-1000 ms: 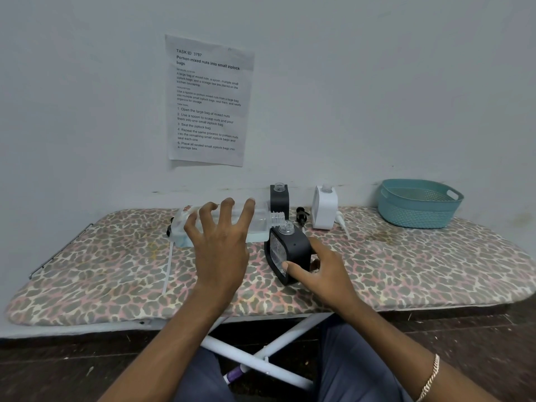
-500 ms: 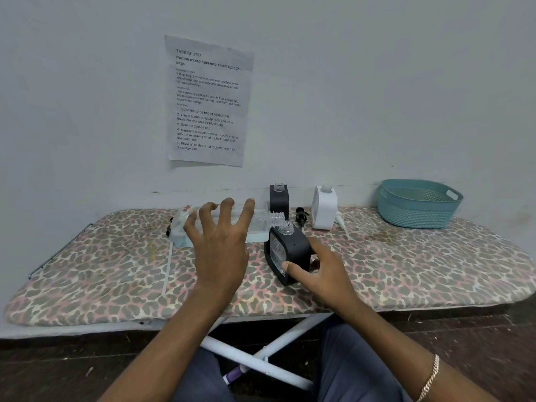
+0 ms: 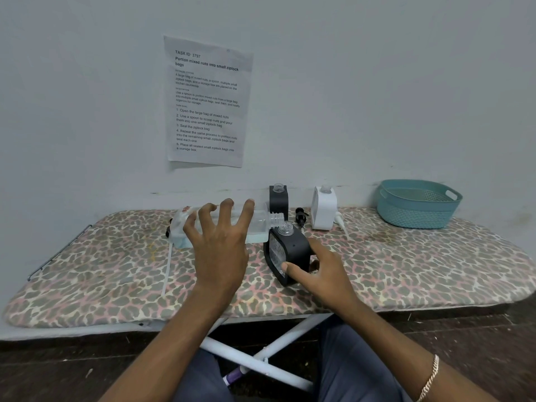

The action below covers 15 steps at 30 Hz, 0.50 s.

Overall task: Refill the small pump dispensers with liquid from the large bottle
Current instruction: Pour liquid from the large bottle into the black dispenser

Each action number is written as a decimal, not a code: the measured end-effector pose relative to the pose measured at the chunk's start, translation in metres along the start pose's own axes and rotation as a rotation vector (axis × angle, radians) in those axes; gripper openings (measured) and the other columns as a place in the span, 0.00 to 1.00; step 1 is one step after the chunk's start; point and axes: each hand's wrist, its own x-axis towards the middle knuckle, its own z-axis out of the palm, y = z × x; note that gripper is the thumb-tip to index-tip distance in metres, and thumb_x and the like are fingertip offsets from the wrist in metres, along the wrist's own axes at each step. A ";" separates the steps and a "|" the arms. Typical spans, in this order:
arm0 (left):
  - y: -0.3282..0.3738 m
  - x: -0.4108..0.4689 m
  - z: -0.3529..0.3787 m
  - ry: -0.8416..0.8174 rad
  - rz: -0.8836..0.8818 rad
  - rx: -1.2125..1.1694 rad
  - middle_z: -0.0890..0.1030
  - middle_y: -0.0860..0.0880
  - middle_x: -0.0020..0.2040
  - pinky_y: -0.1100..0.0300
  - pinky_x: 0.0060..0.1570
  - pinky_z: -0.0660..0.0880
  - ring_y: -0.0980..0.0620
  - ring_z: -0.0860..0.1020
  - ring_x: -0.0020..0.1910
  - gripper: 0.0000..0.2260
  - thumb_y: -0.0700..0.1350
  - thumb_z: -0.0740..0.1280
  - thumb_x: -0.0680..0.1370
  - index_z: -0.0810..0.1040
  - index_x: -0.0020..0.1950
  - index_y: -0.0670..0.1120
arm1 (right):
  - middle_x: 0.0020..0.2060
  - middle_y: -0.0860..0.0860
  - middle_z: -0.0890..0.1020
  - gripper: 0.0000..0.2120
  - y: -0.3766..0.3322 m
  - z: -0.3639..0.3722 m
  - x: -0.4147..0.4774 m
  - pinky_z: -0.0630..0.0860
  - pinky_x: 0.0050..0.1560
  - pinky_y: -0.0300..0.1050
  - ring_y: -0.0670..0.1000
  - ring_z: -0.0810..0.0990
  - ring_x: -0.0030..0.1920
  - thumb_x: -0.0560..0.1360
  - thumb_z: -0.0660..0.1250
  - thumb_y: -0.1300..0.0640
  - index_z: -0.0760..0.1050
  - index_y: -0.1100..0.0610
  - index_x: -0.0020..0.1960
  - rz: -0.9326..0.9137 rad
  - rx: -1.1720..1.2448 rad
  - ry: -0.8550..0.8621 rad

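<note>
Our left hand point(image 3: 220, 245) gripped the large clear plastic bottle point(image 3: 229, 227) from above, fingers spread over its side, holding it tipped flat with its open threaded neck right at the mouth of the tilted black square dispenser point(image 3: 287, 253). Our right hand point(image 3: 322, 274) held that dispenser at its lower corner, thumb pressed on its face, leaning it toward the bottle over the leopard-print padded surface point(image 3: 406, 271). A shallow layer of pale blue liquid lay along the bottle's lower side, and we could not tell whether any was passing into the dispenser. Behind stood a second black square dispenser point(image 3: 278, 198) and a white square dispenser point(image 3: 324, 208), both uncapped, with a black pump head point(image 3: 300, 217) lying between them and a white pump point(image 3: 340, 224) beside the white one. A teal plastic basket point(image 3: 417, 204) sat well apart to the right. We judged the filling of the first dispenser to be in hand, with the other two and all the recapping left. Against the frames of a second before, nothing had visibly shifted; both hands and both vessels kept the same pose.
</note>
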 end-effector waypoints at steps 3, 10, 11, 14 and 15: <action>0.000 0.000 -0.001 0.001 -0.002 -0.005 0.76 0.45 0.69 0.37 0.62 0.66 0.37 0.71 0.66 0.42 0.33 0.77 0.64 0.73 0.75 0.55 | 0.50 0.40 0.85 0.19 0.000 0.000 0.000 0.76 0.46 0.29 0.36 0.81 0.51 0.75 0.78 0.52 0.76 0.43 0.62 -0.003 -0.003 -0.004; 0.000 0.000 0.000 0.001 0.000 -0.001 0.76 0.45 0.69 0.36 0.63 0.65 0.37 0.71 0.66 0.40 0.33 0.76 0.65 0.73 0.75 0.55 | 0.51 0.40 0.85 0.21 0.003 0.001 0.001 0.76 0.46 0.30 0.37 0.82 0.51 0.75 0.78 0.50 0.76 0.43 0.65 -0.005 -0.014 -0.002; 0.000 0.000 0.000 0.003 0.000 -0.003 0.76 0.45 0.69 0.36 0.63 0.65 0.37 0.71 0.66 0.40 0.33 0.76 0.65 0.73 0.75 0.55 | 0.50 0.39 0.85 0.21 0.003 0.001 0.001 0.77 0.46 0.31 0.38 0.82 0.51 0.74 0.78 0.49 0.77 0.44 0.65 -0.004 -0.016 -0.002; 0.000 0.000 -0.001 0.006 0.000 -0.004 0.77 0.45 0.68 0.36 0.63 0.66 0.37 0.71 0.66 0.40 0.33 0.75 0.65 0.73 0.75 0.55 | 0.51 0.39 0.85 0.22 0.005 0.002 0.002 0.80 0.50 0.39 0.39 0.83 0.52 0.74 0.78 0.49 0.77 0.44 0.66 -0.004 -0.023 0.004; 0.000 0.000 -0.001 0.005 0.000 -0.005 0.77 0.45 0.68 0.36 0.63 0.66 0.37 0.71 0.66 0.40 0.33 0.76 0.65 0.73 0.75 0.55 | 0.50 0.40 0.86 0.21 0.006 0.002 0.002 0.80 0.51 0.41 0.40 0.83 0.52 0.74 0.78 0.50 0.77 0.44 0.65 -0.004 -0.025 0.006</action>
